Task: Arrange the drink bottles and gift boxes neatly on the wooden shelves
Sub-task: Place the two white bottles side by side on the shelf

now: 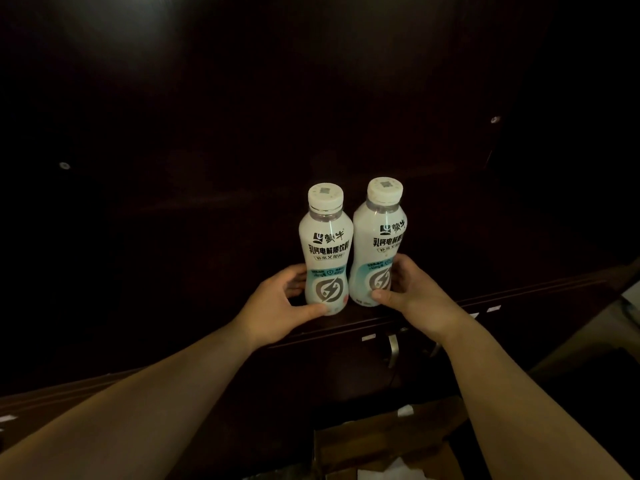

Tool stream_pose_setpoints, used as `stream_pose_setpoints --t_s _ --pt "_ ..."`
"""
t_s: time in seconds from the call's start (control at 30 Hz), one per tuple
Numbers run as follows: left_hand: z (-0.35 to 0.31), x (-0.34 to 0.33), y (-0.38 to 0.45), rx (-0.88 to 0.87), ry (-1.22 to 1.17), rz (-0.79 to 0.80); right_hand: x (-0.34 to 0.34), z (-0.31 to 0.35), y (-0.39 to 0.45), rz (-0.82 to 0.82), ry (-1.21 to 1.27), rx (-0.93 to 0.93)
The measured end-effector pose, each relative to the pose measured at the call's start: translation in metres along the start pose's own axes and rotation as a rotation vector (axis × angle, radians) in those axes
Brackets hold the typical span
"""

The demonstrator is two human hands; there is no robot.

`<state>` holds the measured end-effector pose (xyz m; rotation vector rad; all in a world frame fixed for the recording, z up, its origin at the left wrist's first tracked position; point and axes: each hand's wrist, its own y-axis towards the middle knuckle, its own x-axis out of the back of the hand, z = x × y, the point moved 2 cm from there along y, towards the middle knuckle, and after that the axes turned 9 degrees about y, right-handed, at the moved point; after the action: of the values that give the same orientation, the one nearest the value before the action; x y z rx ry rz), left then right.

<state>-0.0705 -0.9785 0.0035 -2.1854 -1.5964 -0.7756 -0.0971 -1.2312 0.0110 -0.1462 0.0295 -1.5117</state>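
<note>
Two white drink bottles with white caps and a grey lightning logo stand upright side by side on a dark wooden shelf (346,322). My left hand (277,303) wraps the base of the left bottle (325,251). My right hand (412,292) grips the lower part of the right bottle (379,244). The bottles almost touch each other. No gift boxes are in view.
The shelf recess behind is very dark, with small metal pegs (64,165) on the walls. Below the shelf edge a cabinet door has a metal handle (393,348). An open cardboard box (384,441) sits at the bottom of the view.
</note>
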Motion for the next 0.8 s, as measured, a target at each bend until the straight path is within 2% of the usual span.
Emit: stream_pose_setpoints --t_s 0.8 --pt "0.0011 -0.0008 0.0012 0.026 0.038 0.015 0.0011 0.0017 -0.0009 0.006 0.027 -0.029"
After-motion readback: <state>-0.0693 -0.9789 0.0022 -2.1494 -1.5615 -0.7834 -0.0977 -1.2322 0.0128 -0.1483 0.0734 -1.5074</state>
